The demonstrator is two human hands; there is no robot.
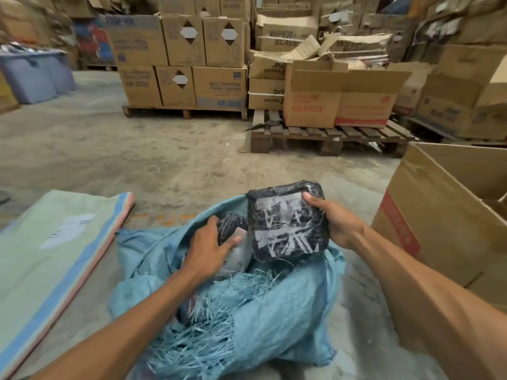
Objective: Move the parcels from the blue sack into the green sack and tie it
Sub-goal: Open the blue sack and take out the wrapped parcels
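**Two parcels gripped at the blue sack's mouth, green sack not yet opened**

Nearest the camera, the blue sack (247, 311) lay crumpled on the floor (96, 149), frayed mouth open w/ loose strands all round. Left hand (208, 250) was down inside the mouth, fingers closed over a small dark parcel (229, 224); a pale wrapped item showed just under it. Right hand (338, 219) was clamped on the right edge of the big black parcel (286, 220), thumb on its top face, parcel lifted clear above the sack's rim. Hands were apart, one parcel each.

Green sack (52, 248) lay flat on the floor to the left, just beside the blue one, mouth not visibly open. An open cardboard box (439, 215) stood at right; pallets & cartons farther back.

Judgement: transfer looked early. To do it well, prob. lift the small parcel straight up so strands don't snag, keep a firm pinch on the big one (slick wrap, one-sided grip may slip), & open the green sack's mouth first, else nowhere to drop them.
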